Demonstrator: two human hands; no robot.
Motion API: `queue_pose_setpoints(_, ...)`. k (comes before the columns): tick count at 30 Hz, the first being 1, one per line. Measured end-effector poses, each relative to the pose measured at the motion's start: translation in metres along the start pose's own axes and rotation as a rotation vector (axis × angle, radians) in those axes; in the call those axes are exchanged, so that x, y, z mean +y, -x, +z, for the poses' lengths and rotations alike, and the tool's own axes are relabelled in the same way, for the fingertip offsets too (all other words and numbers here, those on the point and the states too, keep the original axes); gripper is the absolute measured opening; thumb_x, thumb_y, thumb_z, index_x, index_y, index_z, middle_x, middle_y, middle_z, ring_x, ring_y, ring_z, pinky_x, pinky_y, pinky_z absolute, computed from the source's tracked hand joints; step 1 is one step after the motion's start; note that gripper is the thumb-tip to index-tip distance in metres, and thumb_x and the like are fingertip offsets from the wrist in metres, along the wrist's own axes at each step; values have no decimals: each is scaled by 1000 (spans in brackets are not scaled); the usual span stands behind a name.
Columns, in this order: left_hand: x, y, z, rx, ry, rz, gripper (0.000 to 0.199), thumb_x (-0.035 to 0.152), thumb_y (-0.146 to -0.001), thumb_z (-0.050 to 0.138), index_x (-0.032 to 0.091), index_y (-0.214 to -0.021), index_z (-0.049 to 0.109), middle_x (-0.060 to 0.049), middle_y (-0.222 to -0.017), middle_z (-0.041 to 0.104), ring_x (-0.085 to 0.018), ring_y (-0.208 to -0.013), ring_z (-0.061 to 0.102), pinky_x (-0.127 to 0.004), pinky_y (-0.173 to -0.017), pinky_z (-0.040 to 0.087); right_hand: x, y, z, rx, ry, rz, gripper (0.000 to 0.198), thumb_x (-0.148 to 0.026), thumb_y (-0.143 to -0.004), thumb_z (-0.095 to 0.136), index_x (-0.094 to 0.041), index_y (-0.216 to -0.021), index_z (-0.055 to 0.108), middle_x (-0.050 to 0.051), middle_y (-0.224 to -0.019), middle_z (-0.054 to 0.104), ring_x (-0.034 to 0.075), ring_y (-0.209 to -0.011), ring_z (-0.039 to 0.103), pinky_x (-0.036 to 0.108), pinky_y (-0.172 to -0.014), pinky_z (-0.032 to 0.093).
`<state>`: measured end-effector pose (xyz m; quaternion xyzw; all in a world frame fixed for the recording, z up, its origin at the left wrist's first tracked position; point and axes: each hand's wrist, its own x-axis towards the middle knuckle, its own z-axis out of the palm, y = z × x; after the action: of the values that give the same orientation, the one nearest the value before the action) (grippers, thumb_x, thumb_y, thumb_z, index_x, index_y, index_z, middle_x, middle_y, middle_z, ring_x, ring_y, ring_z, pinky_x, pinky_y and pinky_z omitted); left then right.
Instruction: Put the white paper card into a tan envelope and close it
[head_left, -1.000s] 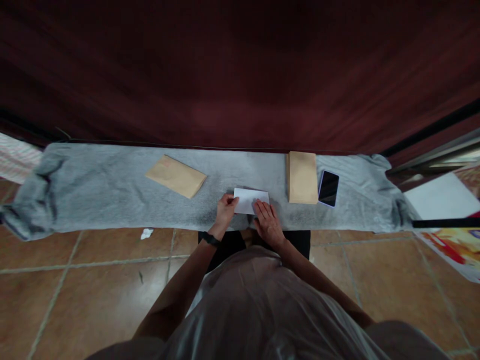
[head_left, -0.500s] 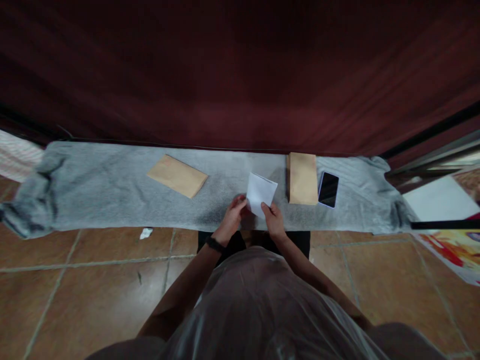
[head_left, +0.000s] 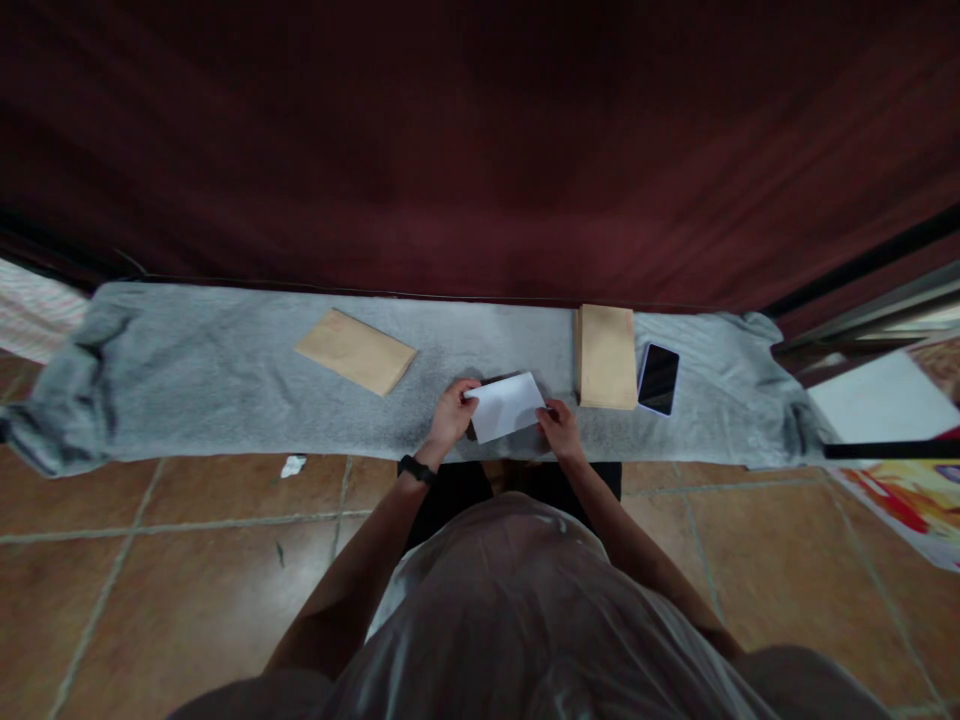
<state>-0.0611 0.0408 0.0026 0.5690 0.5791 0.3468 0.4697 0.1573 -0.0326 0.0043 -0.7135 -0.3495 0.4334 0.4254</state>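
Held between the two hands, just below the centre of the frame, we see a white rectangular sheet of paper [head_left: 504, 408]; the left hand [head_left: 452, 413] pinches its left end, the right hand [head_left: 560, 432] its right. Behind it lies a surface draped in grey cloth [head_left: 202, 375], above brown floor tiles [head_left: 225, 600]. Left of centre we note a flat tan paper envelope [head_left: 356, 351], right of centre a tan paper stack [head_left: 606, 357]; the envelope's inside is hidden.
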Motion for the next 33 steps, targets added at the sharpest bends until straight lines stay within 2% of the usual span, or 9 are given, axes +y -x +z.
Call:
queue_pose_setpoints(5,13,0,1,40,-449,198,41,9,-86,53,18,-123,66,-10,-127,66,-24,-112,65,-39,-103,50,-9,-2,-4,-100,526,-49,22,-30,-91,57,-15,-92,74,6,-76,72,21,-73,69,28,-71,50)
queue_pose_setpoints(9,18,18,16,-6,-812,385,45,19,-96,48,19,-140,56,-12,-158,44,-29,-145,40,-48,-119,34,-16,-1,-3,-160,674,-24,23,-27,-95,55,-15,-99,75,7,-81,75,19,-75,71,25,-70,48)
queue_pose_setpoints(14,11,45,40,-225,-972,553,53,43,-103,42,17,-148,49,-14,-164,33,-28,-154,27,-50,-125,22,-18,-2,-3,-173,750,-55,25,-27,-98,53,-15,-102,74,9,-95,77,19,-85,72,24,-75,49)
queue_pose_setpoints(20,3,58,38,-269,-1022,621,64,54,-102,39,22,-157,36,-12,-167,25,-28,-156,19,-54,-126,15,-18,6,-3,-145,893,-84,25,-31,-99,53,-16,-108,71,11,-98,75,24,-92,71,30,-81,50)
queue_pose_setpoints(22,3,58,35,-283,-1039,630,65,55,-102,38,22,-158,34,-13,-168,24,-28,-157,17,-55,-126,14,-15,10,-2,-71,928,-159,27,-30,-100,51,-14,-113,68,13,-101,74,26,-92,70,35,-83,51)
queue_pose_setpoints(25,5,58,34,-296,-1060,634,67,54,-102,39,21,-159,31,-13,-168,23,-29,-157,16,-56,-126,13,-10,14,3,-17,891,-424,33,-27,-101,45,-10,-122,64,18,-112,70,29,-104,66,41,-92,51)
queue_pose_setpoints(27,5,58,35,-308,-1069,628,67,52,-102,41,20,-160,31,-14,-167,24,-30,-156,18,-56,-126,13,-7,15,9,-78,826,-619,38,-28,-103,41,-11,-130,61,19,-124,66,29,-118,60,44,-101,48)
queue_pose_setpoints(29,5,58,36,-324,-1070,620,66,46,-101,45,18,-159,32,-15,-166,29,-30,-155,21,-57,-126,13,-5,14,16,-186,788,-742,44,-28,-104,37,-14,-142,54,16,-140,59,27,-131,52,45,-111,42)
queue_pose_setpoints(33,4,59,36,-320,-1050,622,62,36,-100,45,10,-156,37,-18,-162,36,-30,-154,25,-56,-127,13,1,15,25,-312,866,-787,51,-28,-106,32,-16,-154,42,12,-159,42,24,-146,38,45,-122,31)
